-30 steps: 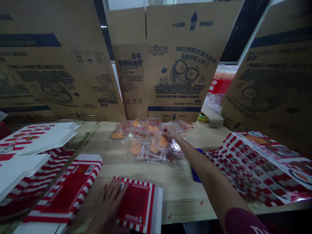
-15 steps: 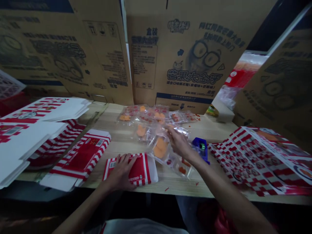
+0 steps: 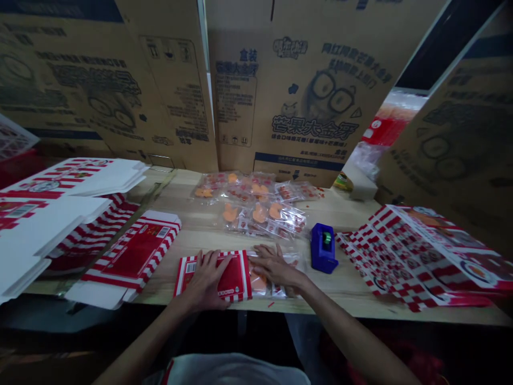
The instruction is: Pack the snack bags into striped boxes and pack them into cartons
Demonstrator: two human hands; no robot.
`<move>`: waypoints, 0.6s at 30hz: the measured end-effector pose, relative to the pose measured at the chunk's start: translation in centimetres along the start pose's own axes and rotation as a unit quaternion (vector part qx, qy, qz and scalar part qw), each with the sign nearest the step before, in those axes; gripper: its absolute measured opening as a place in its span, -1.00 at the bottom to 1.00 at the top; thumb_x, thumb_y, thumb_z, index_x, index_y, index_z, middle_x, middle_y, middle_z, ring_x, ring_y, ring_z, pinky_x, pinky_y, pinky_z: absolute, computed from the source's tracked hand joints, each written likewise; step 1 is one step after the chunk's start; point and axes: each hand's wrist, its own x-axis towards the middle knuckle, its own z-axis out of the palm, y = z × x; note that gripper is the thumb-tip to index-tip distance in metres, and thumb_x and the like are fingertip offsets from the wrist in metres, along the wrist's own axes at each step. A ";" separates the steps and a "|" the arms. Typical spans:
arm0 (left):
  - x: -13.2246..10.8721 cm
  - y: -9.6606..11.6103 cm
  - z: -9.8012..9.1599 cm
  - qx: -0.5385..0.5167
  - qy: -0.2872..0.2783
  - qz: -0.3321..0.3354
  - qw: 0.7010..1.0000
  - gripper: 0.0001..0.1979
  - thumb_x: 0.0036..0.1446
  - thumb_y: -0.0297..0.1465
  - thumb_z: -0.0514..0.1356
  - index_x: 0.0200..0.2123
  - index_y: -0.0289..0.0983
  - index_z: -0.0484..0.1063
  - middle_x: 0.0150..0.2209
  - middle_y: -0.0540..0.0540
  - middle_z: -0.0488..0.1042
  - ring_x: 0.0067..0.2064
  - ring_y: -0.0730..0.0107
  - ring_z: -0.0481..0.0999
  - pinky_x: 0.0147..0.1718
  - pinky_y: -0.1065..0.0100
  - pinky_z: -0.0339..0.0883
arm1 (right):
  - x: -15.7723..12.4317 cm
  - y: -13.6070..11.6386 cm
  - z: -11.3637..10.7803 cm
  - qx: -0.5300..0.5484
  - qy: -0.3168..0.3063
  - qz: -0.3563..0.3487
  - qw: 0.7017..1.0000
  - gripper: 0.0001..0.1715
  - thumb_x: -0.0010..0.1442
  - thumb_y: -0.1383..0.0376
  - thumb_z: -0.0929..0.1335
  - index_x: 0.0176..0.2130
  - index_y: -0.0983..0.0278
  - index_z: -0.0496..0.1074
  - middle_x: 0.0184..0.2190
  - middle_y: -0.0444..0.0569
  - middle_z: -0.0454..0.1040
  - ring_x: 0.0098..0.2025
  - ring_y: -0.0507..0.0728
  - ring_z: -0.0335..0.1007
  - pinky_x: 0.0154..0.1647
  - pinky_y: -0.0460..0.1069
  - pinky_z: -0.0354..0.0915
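My left hand (image 3: 208,282) lies over a flat red-and-white box (image 3: 237,274), its fingers bent across the top and gripping it near the table's front edge. At the box's right end my right hand (image 3: 277,267) rests, fingers stretched out and apart, on a clear packet (image 3: 260,284) with an orange piece inside. The packet's left end meets the box's end; how far it reaches inside is hidden. Beyond the hands lies a group of similar clear packets (image 3: 259,214) with orange and red contents.
A blue tape dispenser (image 3: 323,248) stands right of my right hand. Another flat red-and-white box (image 3: 134,251) and stacked box blanks (image 3: 60,224) lie left. A red-and-white checked carton (image 3: 417,256) is at right. Large brown cartons (image 3: 312,96) wall the back.
My right hand has come toward me with a packet, down to the box's right end, and its fingers have spread. The box's white end flap no longer shows. The left hand stays on the box.
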 end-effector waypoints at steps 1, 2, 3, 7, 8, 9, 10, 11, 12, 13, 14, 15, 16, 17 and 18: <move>0.1 -0.1 0.2 -0.003 -0.009 0.003 1.000 0.12 -0.41 -0.12 0.39 0.29 -0.28 0.10 0.24 -0.41 0.15 0.26 -0.30 0.10 0.25 -0.26 -0.29 | 0.2 0.2 0.4 0.005 -0.009 0.004 1.000 -0.56 0.35 0.14 0.24 0.19 -0.02 0.32 0.33 0.13 0.10 0.36 0.43 -0.12 0.22 0.54 -0.40; 0.1 -0.2 0.3 -0.006 -0.014 0.007 1.000 0.13 -0.41 -0.11 0.39 0.29 -0.26 0.10 0.24 -0.39 0.16 0.26 -0.29 0.11 0.25 -0.26 -0.28 | 0.3 0.3 0.7 0.009 -0.012 0.003 1.000 -0.57 0.35 0.14 0.22 0.19 -0.02 0.33 0.35 0.13 0.04 0.38 0.45 -0.20 0.21 0.55 -0.43; 0.1 -0.3 0.5 -0.010 -0.016 0.013 1.000 0.13 -0.41 -0.10 0.39 0.29 -0.24 0.09 0.23 -0.38 0.17 0.26 -0.27 0.12 0.25 -0.26 -0.27 | 0.4 0.4 1.1 0.012 -0.010 -0.001 1.000 -0.57 0.36 0.14 0.21 0.18 -0.03 0.33 0.37 0.13 0.01 0.39 0.46 -0.24 0.21 0.56 -0.46; 0.1 -0.5 0.7 -0.018 -0.013 0.025 0.999 0.13 -0.39 -0.07 0.39 0.30 -0.24 0.09 0.22 -0.37 0.21 0.26 -0.23 0.14 0.25 -0.22 -0.24 | 0.6 0.4 2.2 0.048 0.035 -0.011 0.998 -0.62 0.34 0.14 0.23 0.10 -0.01 0.42 0.35 0.13 0.07 0.40 0.43 -0.21 0.25 0.52 -0.47; 0.1 -0.4 0.6 -0.016 -0.018 0.021 0.999 0.14 -0.39 -0.05 0.39 0.30 -0.24 0.09 0.23 -0.38 0.20 0.27 -0.24 0.12 0.25 -0.22 -0.25 | 0.6 0.3 2.4 0.060 0.056 -0.006 0.997 -0.64 0.33 0.15 0.24 0.06 0.03 0.46 0.33 0.11 0.11 0.39 0.39 -0.17 0.28 0.48 -0.42; 0.1 -0.4 0.5 -0.014 -0.028 0.016 0.999 0.15 -0.39 -0.04 0.39 0.30 -0.24 0.08 0.25 -0.40 0.17 0.29 -0.25 0.10 0.25 -0.23 -0.25 | 0.4 0.4 2.6 0.069 0.081 0.004 0.994 -0.65 0.33 0.17 0.24 0.03 0.08 0.49 0.32 0.11 0.15 0.38 0.36 -0.12 0.32 0.43 -0.36; 0.1 -0.4 0.4 -0.011 -0.042 0.013 0.999 0.17 -0.40 -0.02 0.40 0.31 -0.24 0.07 0.28 -0.42 0.13 0.31 -0.28 0.06 0.25 -0.25 -0.26 | 0.0 0.6 2.7 0.075 0.113 0.021 0.991 -0.64 0.33 0.20 0.22 0.01 0.14 0.50 0.30 0.12 0.18 0.37 0.32 -0.07 0.35 0.37 -0.28; 0.0 -0.4 0.3 -0.009 -0.058 0.012 0.998 0.21 -0.41 0.00 0.40 0.32 -0.25 0.04 0.30 -0.44 0.09 0.32 -0.31 0.02 0.24 -0.27 -0.27 | -0.6 0.9 2.8 0.075 0.156 0.050 0.984 -0.62 0.33 0.23 0.20 0.01 0.20 0.50 0.28 0.15 0.21 0.36 0.29 -0.02 0.35 0.32 -0.19; 0.0 -0.4 0.2 -0.007 -0.074 0.014 0.997 0.24 -0.43 0.02 0.40 0.33 -0.25 0.01 0.33 -0.46 0.04 0.34 -0.33 -0.02 0.24 -0.28 -0.27 | -1.3 1.3 2.9 0.072 0.204 0.087 0.972 -0.59 0.32 0.23 0.20 0.03 0.25 0.48 0.25 0.18 0.23 0.34 0.29 0.03 0.34 0.29 -0.10; -0.1 -0.5 0.1 -0.005 -0.087 0.016 0.996 0.28 -0.45 0.03 0.41 0.34 -0.25 -0.02 0.34 -0.47 -0.01 0.35 -0.35 -0.05 0.24 -0.29 -0.27 | -2.3 1.8 2.9 0.068 0.253 0.126 0.957 -0.56 0.30 0.22 0.20 0.07 0.30 0.45 0.23 0.22 0.26 0.31 0.30 0.07 0.32 0.28 -0.02; -0.2 -0.6 0.1 -0.004 -0.095 0.021 0.995 0.30 -0.46 0.04 0.41 0.35 -0.25 -0.05 0.35 -0.48 -0.04 0.35 -0.35 -0.07 0.24 -0.29 -0.27 | -3.4 2.4 2.8 0.064 0.293 0.164 0.940 -0.51 0.28 0.19 0.21 0.11 0.32 0.40 0.20 0.25 0.29 0.29 0.31 0.13 0.29 0.28 0.05; -0.2 -0.7 0.2 -0.003 -0.097 0.023 0.995 0.31 -0.46 0.03 0.41 0.36 -0.25 -0.07 0.36 -0.48 -0.05 0.36 -0.34 -0.08 0.24 -0.28 -0.27 | -4.6 2.9 2.8 0.061 0.322 0.201 0.923 -0.44 0.26 0.14 0.23 0.15 0.34 0.35 0.17 0.26 0.32 0.25 0.33 0.18 0.25 0.28 0.11; -0.2 -0.8 0.3 -0.003 -0.094 0.024 0.995 0.31 -0.46 0.03 0.42 0.36 -0.25 -0.07 0.36 -0.47 -0.05 0.36 -0.33 -0.08 0.24 -0.27 -0.27 | -5.8 3.4 2.7 0.064 0.337 0.236 0.909 -0.36 0.24 0.08 0.24 0.19 0.36 0.30 0.13 0.27 0.36 0.21 0.35 0.24 0.21 0.27 0.16; -0.3 -0.9 0.5 -0.003 -0.086 0.023 0.996 0.30 -0.45 0.02 0.42 0.36 -0.24 -0.06 0.35 -0.46 -0.03 0.36 -0.31 -0.06 0.25 -0.25 -0.26 | -6.9 3.7 2.6 0.074 0.334 0.266 0.901 -0.29 0.23 0.03 0.24 0.22 0.38 0.25 0.08 0.28 0.41 0.16 0.37 0.29 0.18 0.28 0.19; -0.3 -0.9 0.7 -0.003 -0.076 0.019 0.997 0.29 -0.45 0.01 0.42 0.35 -0.23 -0.05 0.34 -0.45 0.00 0.35 -0.30 -0.03 0.25 -0.24 -0.26 | -7.9 3.9 2.6 0.093 0.323 0.291 0.896 -0.24 0.23 -0.02 0.23 0.23 0.39 0.22 0.03 0.28 0.45 0.12 0.38 0.34 0.14 0.28 0.22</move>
